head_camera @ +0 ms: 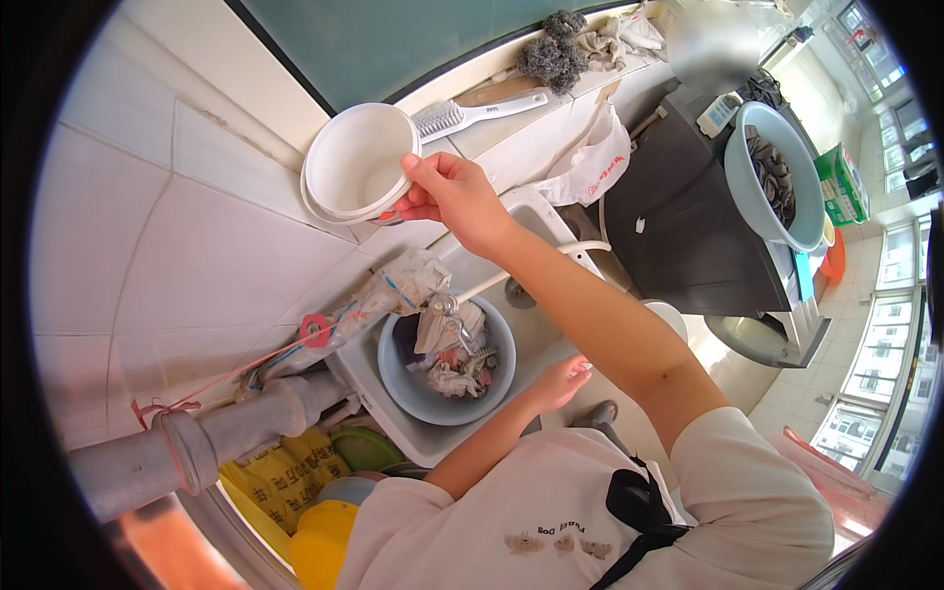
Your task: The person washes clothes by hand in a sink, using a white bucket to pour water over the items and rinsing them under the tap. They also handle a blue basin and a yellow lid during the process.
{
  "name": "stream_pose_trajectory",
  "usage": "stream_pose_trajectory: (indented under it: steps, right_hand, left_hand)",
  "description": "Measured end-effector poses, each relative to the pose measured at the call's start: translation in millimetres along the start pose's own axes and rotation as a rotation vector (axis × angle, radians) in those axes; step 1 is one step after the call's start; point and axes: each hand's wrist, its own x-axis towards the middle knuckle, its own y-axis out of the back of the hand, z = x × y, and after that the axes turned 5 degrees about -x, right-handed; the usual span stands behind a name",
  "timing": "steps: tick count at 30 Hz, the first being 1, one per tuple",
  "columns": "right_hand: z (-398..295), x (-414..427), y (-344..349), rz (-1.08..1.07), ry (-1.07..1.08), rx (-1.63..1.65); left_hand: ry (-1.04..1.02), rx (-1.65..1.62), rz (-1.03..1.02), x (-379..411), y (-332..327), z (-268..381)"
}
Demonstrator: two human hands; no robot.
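Note:
My right hand (457,195) is stretched out to the ledge and pinches the rim of a white plastic tub (358,158). Under that tub shows the rim of a second one, so the two look nested. Low over the sink's near edge is my left hand (560,382), fingers curled; whether it holds anything cannot be made out. A white sink (428,446) lies before me with a blue-grey basin (387,361) in it. Wet-looking clothes (457,376) fill the basin, below a metal faucet (446,306).
A white-handled brush (501,107) and steel wool (553,63) lie along the ledge. To the right, a light-blue basin of dark cloth (771,177) stands on a black surface (686,251). Grey pipe (243,431) runs at lower left, near a yellow sack (287,479).

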Motion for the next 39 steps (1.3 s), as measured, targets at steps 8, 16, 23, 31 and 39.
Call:
stream_pose_trajectory:
  steps: [8,16,23,31,39]
  right_hand:
    - [63,-173,171,0.618,-0.004,-0.1]
    - [290,-510,457,1.833,-0.609,0.801]
    - [399,-525,561,1.43,-0.918,0.28]
    - [434,-511,631,1.193,-0.738,0.168]
    - [316,-517,556,1.166,-0.671,0.057]
  left_hand:
    - [0.175,-0.014,0.003,3,4,41]
    - [0.344,-0.001,0.067,1,-67,-13]
    - [0.514,0.33,-0.07,42,-156,-126]
    - [0.547,0.364,-0.088,68,-226,-176]
    - [0.541,0.258,0.156,65,-228,-121]
